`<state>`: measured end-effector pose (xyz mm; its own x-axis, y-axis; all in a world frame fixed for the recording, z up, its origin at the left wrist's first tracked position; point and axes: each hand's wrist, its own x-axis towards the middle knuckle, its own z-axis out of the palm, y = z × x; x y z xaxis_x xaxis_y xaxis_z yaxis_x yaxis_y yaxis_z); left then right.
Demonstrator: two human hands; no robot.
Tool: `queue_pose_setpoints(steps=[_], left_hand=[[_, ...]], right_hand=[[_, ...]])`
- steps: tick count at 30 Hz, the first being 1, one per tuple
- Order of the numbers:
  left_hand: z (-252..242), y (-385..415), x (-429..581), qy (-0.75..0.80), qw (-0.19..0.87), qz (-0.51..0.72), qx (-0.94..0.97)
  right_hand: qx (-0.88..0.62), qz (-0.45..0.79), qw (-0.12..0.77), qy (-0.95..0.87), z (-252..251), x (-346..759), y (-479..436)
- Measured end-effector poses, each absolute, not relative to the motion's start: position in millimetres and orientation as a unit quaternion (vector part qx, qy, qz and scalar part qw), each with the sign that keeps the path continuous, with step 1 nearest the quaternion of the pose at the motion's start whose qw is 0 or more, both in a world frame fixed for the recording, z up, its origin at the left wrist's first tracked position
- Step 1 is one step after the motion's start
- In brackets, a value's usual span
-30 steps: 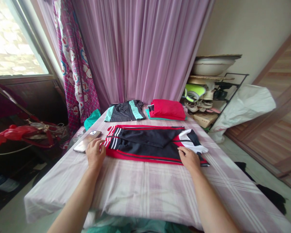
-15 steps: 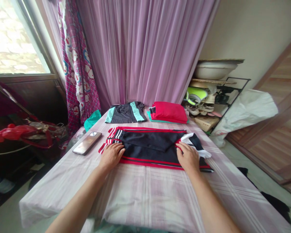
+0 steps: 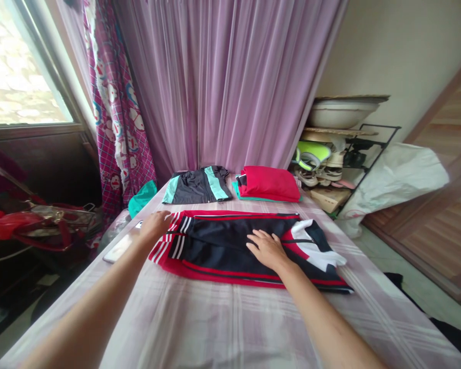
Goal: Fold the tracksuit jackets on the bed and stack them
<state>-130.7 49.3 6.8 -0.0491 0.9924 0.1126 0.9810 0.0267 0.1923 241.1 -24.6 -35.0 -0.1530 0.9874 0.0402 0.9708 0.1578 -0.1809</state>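
A dark navy, red and white track jacket lies folded on the bed-like surface before me, with its sleeves laid inward and its striped cuffs and hem at the left. My left hand is closed at the far left corner, fingers on the red-and-white striped hem; its fingertips are partly hidden. My right hand rests palm down on the navy cloth right of the middle, fingers spread. A phone lies left of the jacket, partly covered by my left forearm.
Beyond the jacket lie a folded black-and-mint garment and a stack topped by red cloth. A purple curtain hangs behind them. A rack with shoes and a basin stands at the right, beside a white sack.
My left hand has moved left and away from me to the hem's far corner. My right hand has shifted left onto the navy cloth. The sleeves lie flatter, and the view has shifted slightly.
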Motion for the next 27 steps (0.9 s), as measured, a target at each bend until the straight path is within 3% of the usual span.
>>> queue_pose_setpoints(steps=[7, 19, 22, 25, 27], left_hand=[[-2.8, 94.1, -139.2, 0.753, 0.109, 0.101, 0.641], [-19.3, 118.6, -153.3, 0.707, 0.279, 0.201, 0.619], [-21.4, 121.3, -148.1, 0.652, 0.348, 0.294, 0.607], [-29.1, 117.7, -138.4, 0.640, 0.314, 0.383, 0.587], [-35.0, 110.9, -133.6, 0.681, 0.234, 0.359, 0.594]], right_hand=[[-0.630, 0.022, 0.137, -0.764, 0.9, 237.6, 32.7], [-0.624, 0.058, 0.051, -0.777, -8.5, 187.0, 93.1], [-0.620, 0.047, 0.056, -0.781, -6.5, 187.6, 92.1], [-0.622, 0.030, 0.069, -0.779, -6.4, 190.1, 91.0], [-0.615, 0.024, 0.082, -0.784, -8.6, 190.6, 90.1]])
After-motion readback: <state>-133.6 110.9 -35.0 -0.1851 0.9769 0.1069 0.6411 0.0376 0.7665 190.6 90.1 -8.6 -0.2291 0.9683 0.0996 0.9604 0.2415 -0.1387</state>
